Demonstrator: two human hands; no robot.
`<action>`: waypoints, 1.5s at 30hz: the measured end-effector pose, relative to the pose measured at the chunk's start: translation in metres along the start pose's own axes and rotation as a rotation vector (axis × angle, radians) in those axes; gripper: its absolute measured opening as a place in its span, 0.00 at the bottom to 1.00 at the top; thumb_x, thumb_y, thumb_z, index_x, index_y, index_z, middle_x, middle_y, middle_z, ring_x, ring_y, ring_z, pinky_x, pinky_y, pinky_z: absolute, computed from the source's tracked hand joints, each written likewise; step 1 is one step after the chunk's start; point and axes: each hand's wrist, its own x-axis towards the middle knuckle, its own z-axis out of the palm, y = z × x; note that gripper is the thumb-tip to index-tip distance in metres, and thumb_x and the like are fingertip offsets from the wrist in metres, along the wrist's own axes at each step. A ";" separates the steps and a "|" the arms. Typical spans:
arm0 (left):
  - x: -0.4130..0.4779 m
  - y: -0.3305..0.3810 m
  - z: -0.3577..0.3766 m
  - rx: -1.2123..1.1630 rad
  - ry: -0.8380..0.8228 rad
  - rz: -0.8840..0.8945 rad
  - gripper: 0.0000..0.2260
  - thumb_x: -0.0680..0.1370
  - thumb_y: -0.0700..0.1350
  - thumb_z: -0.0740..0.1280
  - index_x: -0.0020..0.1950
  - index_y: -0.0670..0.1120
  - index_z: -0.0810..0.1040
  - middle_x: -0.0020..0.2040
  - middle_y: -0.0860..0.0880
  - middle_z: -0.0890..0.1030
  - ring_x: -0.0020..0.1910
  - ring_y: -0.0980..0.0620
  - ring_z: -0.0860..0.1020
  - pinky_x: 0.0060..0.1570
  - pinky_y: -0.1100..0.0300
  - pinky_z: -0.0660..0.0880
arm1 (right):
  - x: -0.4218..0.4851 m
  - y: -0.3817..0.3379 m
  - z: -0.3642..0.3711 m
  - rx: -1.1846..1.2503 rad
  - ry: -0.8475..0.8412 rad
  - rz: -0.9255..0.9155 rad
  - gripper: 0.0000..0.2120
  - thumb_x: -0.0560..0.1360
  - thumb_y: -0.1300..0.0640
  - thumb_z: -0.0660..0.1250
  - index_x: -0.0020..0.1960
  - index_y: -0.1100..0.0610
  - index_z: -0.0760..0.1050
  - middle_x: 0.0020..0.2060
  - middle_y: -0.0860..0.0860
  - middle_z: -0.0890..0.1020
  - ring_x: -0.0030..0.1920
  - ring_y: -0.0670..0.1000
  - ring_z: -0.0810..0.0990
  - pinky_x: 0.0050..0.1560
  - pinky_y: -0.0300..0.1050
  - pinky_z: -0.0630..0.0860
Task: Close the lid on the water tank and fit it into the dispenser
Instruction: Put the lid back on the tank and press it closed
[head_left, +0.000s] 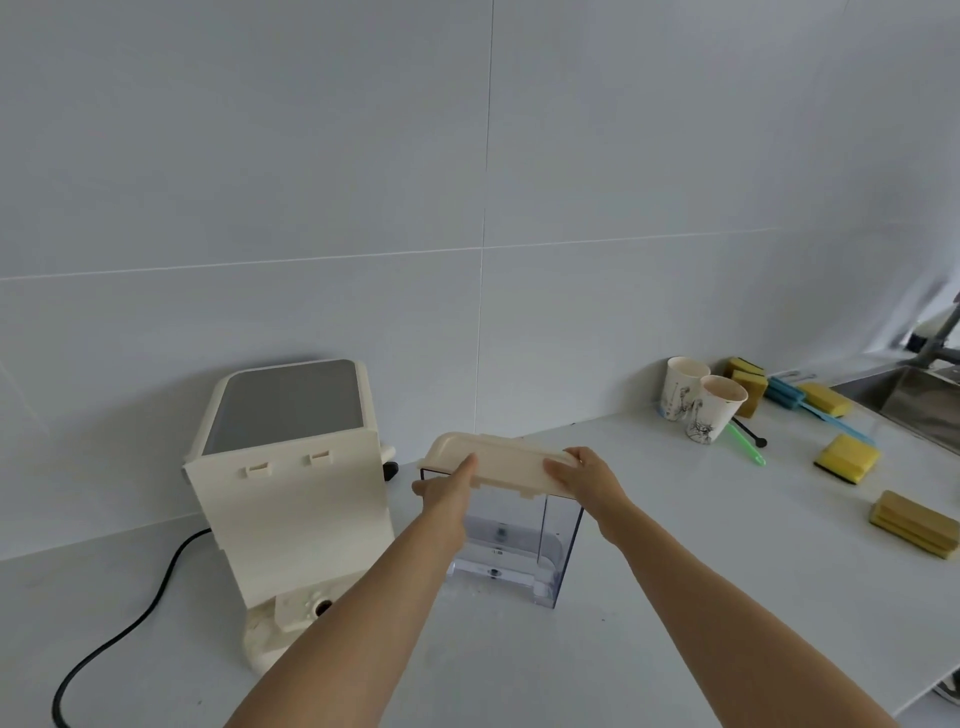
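A clear plastic water tank (519, 551) stands upright on the white counter, right of the cream dispenser (291, 499). The dispenser shows its back panel and empty base toward me. A cream lid (506, 462) lies across the tank's top, tilted slightly. My left hand (449, 491) presses on the lid's left end with fingers extended. My right hand (587, 480) rests on the lid's right end, fingers over its top. Both forearms reach in from the bottom of the view.
A black power cord (130, 623) runs from the dispenser to the left front. Two paper cups (701, 402) stand at the back right. Several yellow sponges (847, 457) and a green brush (748, 441) lie near a steel sink (919, 400).
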 end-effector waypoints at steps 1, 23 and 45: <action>0.002 0.000 0.001 0.011 0.009 0.016 0.36 0.73 0.55 0.67 0.72 0.43 0.52 0.69 0.41 0.66 0.63 0.42 0.67 0.65 0.48 0.66 | -0.001 0.001 -0.001 0.004 -0.003 0.002 0.20 0.75 0.53 0.63 0.64 0.60 0.67 0.51 0.53 0.72 0.49 0.52 0.71 0.44 0.41 0.68; 0.040 0.020 -0.016 0.190 -0.307 0.162 0.19 0.74 0.51 0.67 0.60 0.43 0.76 0.56 0.45 0.79 0.54 0.47 0.77 0.60 0.55 0.72 | -0.033 0.001 0.029 -0.099 -0.258 0.155 0.22 0.64 0.46 0.73 0.45 0.61 0.73 0.35 0.52 0.76 0.32 0.47 0.74 0.34 0.36 0.73; -0.035 -0.014 -0.017 0.645 -0.142 0.476 0.35 0.68 0.60 0.69 0.69 0.48 0.60 0.58 0.49 0.75 0.57 0.47 0.75 0.56 0.54 0.74 | 0.034 -0.067 0.058 -0.575 -0.280 -0.188 0.28 0.76 0.43 0.55 0.73 0.51 0.57 0.71 0.58 0.65 0.70 0.60 0.65 0.69 0.53 0.63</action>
